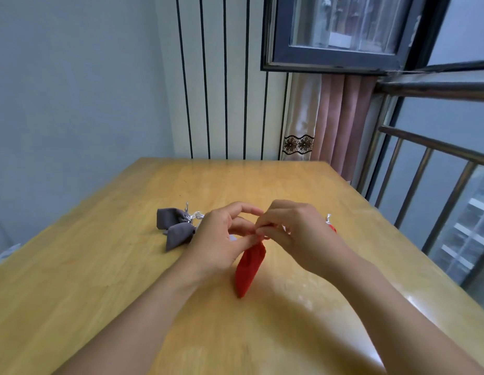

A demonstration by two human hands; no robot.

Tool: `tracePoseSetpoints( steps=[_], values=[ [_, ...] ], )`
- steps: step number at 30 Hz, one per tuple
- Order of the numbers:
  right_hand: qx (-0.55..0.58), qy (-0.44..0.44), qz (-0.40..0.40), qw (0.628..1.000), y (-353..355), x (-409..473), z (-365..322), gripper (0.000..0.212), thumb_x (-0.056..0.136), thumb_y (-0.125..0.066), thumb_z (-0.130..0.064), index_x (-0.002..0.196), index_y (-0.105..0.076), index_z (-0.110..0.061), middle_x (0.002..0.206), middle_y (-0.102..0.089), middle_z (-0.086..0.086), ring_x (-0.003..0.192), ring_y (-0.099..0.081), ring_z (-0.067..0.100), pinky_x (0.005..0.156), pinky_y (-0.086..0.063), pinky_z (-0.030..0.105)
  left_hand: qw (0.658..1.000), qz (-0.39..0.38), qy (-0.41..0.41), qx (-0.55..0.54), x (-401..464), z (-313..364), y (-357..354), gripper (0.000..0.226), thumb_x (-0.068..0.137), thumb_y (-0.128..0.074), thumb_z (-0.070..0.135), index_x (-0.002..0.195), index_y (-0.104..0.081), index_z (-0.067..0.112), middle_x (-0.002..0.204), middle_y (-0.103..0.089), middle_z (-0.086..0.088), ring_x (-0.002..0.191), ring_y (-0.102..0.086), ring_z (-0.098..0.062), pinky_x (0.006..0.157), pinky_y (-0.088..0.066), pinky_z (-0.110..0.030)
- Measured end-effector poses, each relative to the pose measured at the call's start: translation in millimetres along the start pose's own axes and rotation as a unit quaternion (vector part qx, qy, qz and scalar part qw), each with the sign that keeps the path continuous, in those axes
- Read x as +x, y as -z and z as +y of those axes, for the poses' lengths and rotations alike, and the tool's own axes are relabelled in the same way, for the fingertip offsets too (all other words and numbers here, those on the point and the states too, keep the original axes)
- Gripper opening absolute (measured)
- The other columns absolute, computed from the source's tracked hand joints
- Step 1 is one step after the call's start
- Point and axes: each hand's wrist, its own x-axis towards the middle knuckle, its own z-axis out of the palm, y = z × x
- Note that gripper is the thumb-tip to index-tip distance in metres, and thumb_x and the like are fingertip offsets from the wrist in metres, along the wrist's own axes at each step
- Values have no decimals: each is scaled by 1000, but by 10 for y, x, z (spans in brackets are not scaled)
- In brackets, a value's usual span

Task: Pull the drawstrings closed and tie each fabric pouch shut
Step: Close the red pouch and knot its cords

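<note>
Two hands working the strings at the mouth of a red pouch.

Nearest me, the red pouch (249, 266) hangs by its neck with its bottom corner on the wooden counter (105, 280). Just above it, the left hand (221, 239) and right hand (295, 231) meet fingertip to fingertip, each grip pinched together on the pouch's neck or its drawstring; the cord itself is hidden by the fingers. What could go wrong, I'd say: the thin string could slip out of a pinch before the knot bites, leaving the mouth slack. Beyond the pouch, to its left, two grey pouches (176, 226) lie touching each other, white cords (193, 215) bunched at their necks. Beyond it to the right, another red pouch (332, 227) peeks out behind the right hand.
</note>
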Motion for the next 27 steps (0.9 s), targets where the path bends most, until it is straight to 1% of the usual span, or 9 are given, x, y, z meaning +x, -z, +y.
tracePoseSetpoints(
  steps=[4,7,9,11,14,16,21,25,27],
  values=[
    [182,-114,21,976,56,-3,104,4,80,-81,-12,82,-80,-9,71,-71,-3,58,-58,2,57,-41,12,994,-51,13,-95,8,5,17,42,76,-79,6,112,-61,19,86,-77,-9,88,-73,-26,91,-55,-44],
    [385,-233,-32,893,16,-42,164,10,83,-74,-6,89,-76,3,64,-70,0,54,-56,2,52,-41,13,984,-37,15,-172,7,26,13,43,70,-78,11,110,-62,11,83,-76,-12,80,-72,-19,76,-54,-27],
    [487,-267,-50,830,-59,-56,203,15,80,-73,-9,91,-74,2,77,-73,8,68,-62,11,65,-47,20,980,-12,13,-196,10,30,16,39,70,-76,10,108,-64,9,81,-76,-8,78,-71,-16,75,-53,-23],
    [522,-283,-33,804,-125,-43,235,14,78,-74,-12,88,-75,-1,87,-71,17,77,-61,22,73,-48,28,983,12,3,-184,29,34,14,33,73,-75,9,105,-67,10,79,-76,-3,78,-70,-14,77,-54,-23],
    [484,-297,15,823,-231,-16,246,7,85,-72,-5,84,-73,2,84,-63,24,65,-53,20,61,-44,25,990,48,-15,-133,30,1,-27,23,80,-73,1,100,-71,13,76,-75,4,78,-70,-9,77,-53,-18],
    [437,-291,43,850,-245,0,235,10,84,-75,-7,80,-73,1,75,-61,20,57,-48,17,55,-39,24,993,72,-18,-87,27,-23,-56,20,83,-73,3,95,-75,18,79,-77,4,80,-72,-10,78,-54,-21],
    [400,-286,26,870,-229,13,173,13,88,-74,-16,82,-76,-5,69,-64,8,61,-49,14,66,-40,32,992,127,-18,12,21,-49,-100,11,88,-70,12,87,-76,21,75,-76,7,77,-72,-11,80,-58,-39],
    [424,-278,26,862,-266,-10,132,12,91,-70,-15,88,-77,-6,77,-71,6,65,-55,9,73,-46,30,986,161,-17,42,11,-64,-128,10,90,-67,17,86,-73,25,76,-75,10,77,-72,-11,77,-57,-46],
    [437,-275,27,856,-272,-11,134,11,90,-71,-13,91,-77,-4,76,-72,3,63,-57,5,72,-47,26,982,179,-20,55,12,-77,-134,9,90,-68,19,85,-72,25,75,-74,11,75,-72,-10,74,-57,-44]
  ],
)
